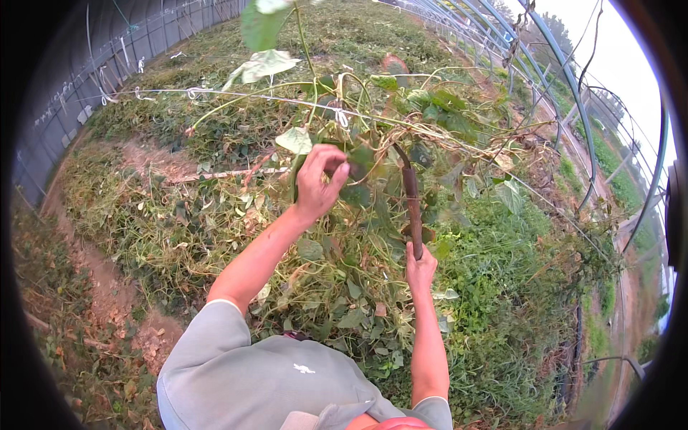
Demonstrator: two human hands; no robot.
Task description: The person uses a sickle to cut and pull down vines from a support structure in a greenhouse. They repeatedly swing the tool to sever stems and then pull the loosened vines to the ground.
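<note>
My left hand [321,180] is raised among the climbing vines just below a taut string [252,97]. Its fingers are curled, with a gap between thumb and fingertips, and I see nothing held there. A pale leaf [295,141] hangs just above its knuckles. My right hand [421,267] grips the lower end of a brown handle [413,209] that stands nearly upright. From the handle's top a dark curved metal neck [401,156] runs into dry, tangled stems [424,129]. Leaves and stems hide the rest of the tool's head.
Cut or fallen vines [204,236] cover the ground ahead and to the left. Green weeds [484,301] grow at the right. Curved metal hoops [578,102] stand along the right side, and a grey sheet wall [59,107] runs along the left. White ties [341,117] hang from the string.
</note>
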